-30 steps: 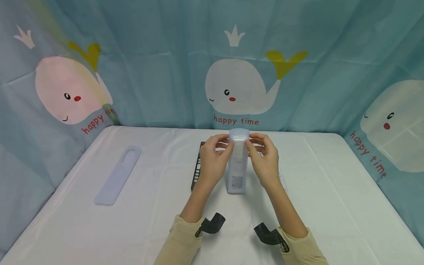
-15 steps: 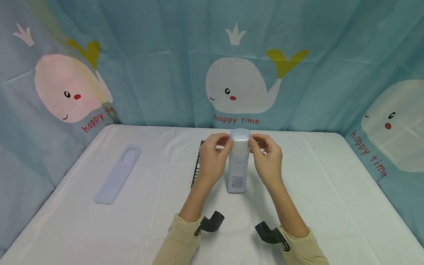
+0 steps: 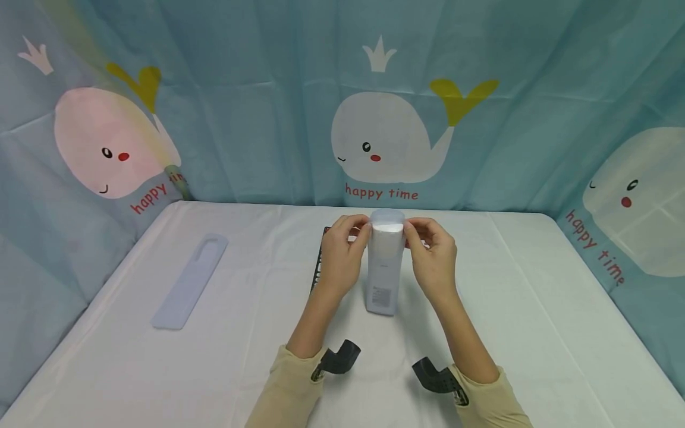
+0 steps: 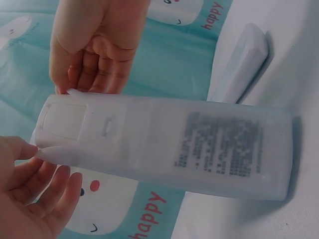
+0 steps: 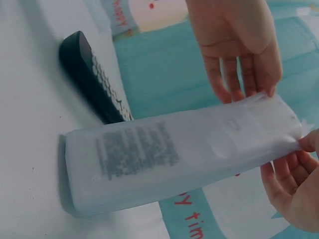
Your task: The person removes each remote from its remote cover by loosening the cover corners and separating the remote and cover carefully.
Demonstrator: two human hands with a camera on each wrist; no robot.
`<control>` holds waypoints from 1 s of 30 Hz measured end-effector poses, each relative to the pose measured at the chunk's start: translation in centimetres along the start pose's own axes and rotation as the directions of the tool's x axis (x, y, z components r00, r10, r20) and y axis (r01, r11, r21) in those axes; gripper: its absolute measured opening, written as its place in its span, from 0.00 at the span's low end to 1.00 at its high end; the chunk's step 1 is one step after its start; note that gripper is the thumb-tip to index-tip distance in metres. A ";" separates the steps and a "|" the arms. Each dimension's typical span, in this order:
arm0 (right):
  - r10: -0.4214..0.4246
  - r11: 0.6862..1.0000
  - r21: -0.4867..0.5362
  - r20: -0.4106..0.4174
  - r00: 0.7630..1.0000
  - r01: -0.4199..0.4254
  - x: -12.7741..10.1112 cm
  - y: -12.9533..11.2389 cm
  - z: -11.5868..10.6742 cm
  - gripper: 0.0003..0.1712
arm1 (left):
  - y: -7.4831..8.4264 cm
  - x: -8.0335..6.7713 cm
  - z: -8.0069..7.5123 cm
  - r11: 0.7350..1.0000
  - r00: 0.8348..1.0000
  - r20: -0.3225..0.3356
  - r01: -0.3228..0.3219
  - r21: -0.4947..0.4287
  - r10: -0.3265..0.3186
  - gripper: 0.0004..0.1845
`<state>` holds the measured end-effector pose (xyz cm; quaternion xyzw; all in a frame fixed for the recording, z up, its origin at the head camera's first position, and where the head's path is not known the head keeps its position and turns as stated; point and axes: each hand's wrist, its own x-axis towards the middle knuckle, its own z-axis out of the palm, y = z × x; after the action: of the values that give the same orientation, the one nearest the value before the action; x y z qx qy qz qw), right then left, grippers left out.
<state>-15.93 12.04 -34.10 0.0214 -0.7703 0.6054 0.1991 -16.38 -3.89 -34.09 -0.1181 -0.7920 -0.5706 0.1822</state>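
While both hands, left hand (image 3: pixel 342 252) and right hand (image 3: pixel 432 255), pinch its open top edges, we judge the remote (image 3: pixel 384 267) in its cover light, soft-skinned, slightly slippery.

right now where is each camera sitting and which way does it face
Head: worn on the head, looking forward and down at the white-clothed table; left hand, right hand and both beige sleeves show.
Left wrist: at the left wrist, facing the upright remote in its translucent pale-blue silicone sleeve; both hands show.
Right wrist: at the right wrist, facing the same sleeve and the black remote; both hands show.
Shared: the sleeve, pinched at its top.
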 end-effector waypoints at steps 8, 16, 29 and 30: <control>0.100 0.994 0.048 0.064 0.993 -0.103 0.1 0.1 -0.2 0.16 | 0.0 0.1 -0.5 0.989 0.993 0.069 0.104 -0.106 -0.098 0.12; 0.140 0.984 0.093 0.098 0.985 -0.149 0.4 0.0 -0.5 0.16 | -0.1 0.2 -0.5 0.970 0.984 0.111 0.161 -0.183 -0.142 0.14; 0.229 0.955 0.161 0.132 0.964 -0.249 0.7 -0.1 -0.7 0.16 | -0.2 0.4 -0.5 0.952 0.975 0.144 0.200 -0.233 -0.170 0.14; 0.238 0.952 0.164 0.134 0.962 -0.258 0.7 -0.1 -0.7 0.16 | -0.2 0.4 -0.5 0.950 0.974 0.145 0.205 -0.235 -0.174 0.14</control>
<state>-16.38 12.82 -33.63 -0.0234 -0.7191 0.6905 0.0748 -16.73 -4.42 -33.96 -0.0982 -0.7315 -0.6719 0.0613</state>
